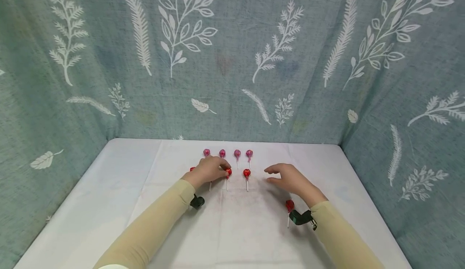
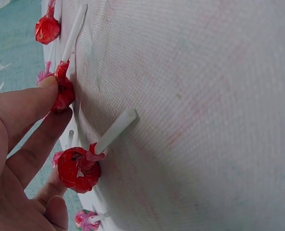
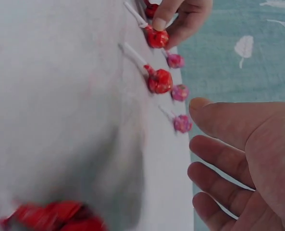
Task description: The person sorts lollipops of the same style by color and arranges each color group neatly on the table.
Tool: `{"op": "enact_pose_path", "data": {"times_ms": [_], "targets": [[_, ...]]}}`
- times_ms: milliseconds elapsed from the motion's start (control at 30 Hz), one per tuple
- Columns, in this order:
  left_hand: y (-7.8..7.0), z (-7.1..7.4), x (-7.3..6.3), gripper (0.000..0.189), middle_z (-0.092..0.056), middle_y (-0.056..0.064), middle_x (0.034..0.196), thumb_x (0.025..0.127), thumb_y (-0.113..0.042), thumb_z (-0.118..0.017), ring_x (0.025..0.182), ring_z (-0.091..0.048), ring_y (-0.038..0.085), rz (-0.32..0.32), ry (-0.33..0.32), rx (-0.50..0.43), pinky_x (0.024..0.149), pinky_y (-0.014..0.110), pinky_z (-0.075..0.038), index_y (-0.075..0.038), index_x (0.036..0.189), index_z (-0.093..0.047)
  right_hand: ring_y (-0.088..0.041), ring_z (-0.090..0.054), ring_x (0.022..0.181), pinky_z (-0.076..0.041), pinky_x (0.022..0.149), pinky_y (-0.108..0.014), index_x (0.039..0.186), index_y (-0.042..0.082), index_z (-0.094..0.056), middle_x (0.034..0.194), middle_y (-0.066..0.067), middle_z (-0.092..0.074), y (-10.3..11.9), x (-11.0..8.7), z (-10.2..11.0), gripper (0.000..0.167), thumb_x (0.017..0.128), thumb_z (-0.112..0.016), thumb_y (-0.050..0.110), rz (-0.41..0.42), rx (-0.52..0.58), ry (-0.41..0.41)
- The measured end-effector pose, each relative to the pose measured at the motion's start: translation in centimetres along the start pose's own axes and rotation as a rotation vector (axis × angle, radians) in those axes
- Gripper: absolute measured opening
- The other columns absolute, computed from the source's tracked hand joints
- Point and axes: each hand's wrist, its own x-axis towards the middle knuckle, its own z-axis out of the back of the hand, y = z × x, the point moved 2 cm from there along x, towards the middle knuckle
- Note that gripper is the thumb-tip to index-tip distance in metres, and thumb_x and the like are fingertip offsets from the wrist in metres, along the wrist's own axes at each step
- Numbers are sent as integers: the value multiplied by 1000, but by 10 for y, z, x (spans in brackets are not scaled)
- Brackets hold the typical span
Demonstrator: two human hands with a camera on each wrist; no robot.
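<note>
My left hand [image 1: 210, 169] pinches the head of a red-wrapped lollipop [image 2: 63, 96] between thumb and finger. Its white stick lies toward me on the white cloth. Beside it in the row, another red lollipop [image 2: 80, 171] sits under my left hand's other fingers, partly hidden in the head view. To the right of the pinched one lies a further red lollipop [image 1: 247, 173]. My right hand [image 1: 288, 178] hovers over the cloth with fingers apart and nothing in them. Under the right wrist is one more red lollipop [image 1: 290, 205], partly covered by the wrist camera.
Several pink lollipops, one of them this pink lollipop [image 1: 237, 154], form a row behind the red ones. The table [image 1: 247, 232] has a white cloth. Green leaf-patterned curtains [image 1: 225, 99] enclose its back and sides.
</note>
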Motion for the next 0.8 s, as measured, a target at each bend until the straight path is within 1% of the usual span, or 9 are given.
{"op": "enact_pose_path", "data": {"times_ms": [133,300,500,700,800], "targets": [[-2,2,-1,16,-69,-14,103,91,-30,-74,108,-60,20,4,5,0,96,56,-38,-30,106,-76,-23,-59,116,-47,97,-45,124,13,-70,121,-1,-67,-9,-14,0,34,92,-73,23,-42,7,-6],[-3,2,-1,16,-69,-15,102,91,-31,-73,107,-60,19,9,7,1,96,55,-38,-29,107,-76,-23,-58,118,-47,96,-45,124,16,-70,119,4,-66,-18,-33,-1,34,91,-73,26,-91,19,-27],[-1,1,1,18,-69,-14,104,91,-32,-73,109,-60,20,20,8,4,97,55,-38,-29,109,-76,-26,-56,122,-46,98,-48,123,18,-70,120,4,-66,-27,-52,-6,34,91,-74,28,-156,32,-53],[-1,1,1,20,-70,-13,104,90,-31,-74,110,-60,21,29,4,-14,99,55,-37,-27,110,-76,-28,-55,123,-44,99,-52,120,17,-72,118,4,-67,-35,-69,-10,31,90,-74,27,-176,54,-76],[-1,0,1,20,-70,-13,105,90,-31,-74,110,-60,20,27,4,-10,99,55,-37,-27,110,-76,-27,-56,122,-45,98,-52,118,18,-72,117,4,-67,-39,-77,-13,31,90,-75,29,-183,63,-89]]}}
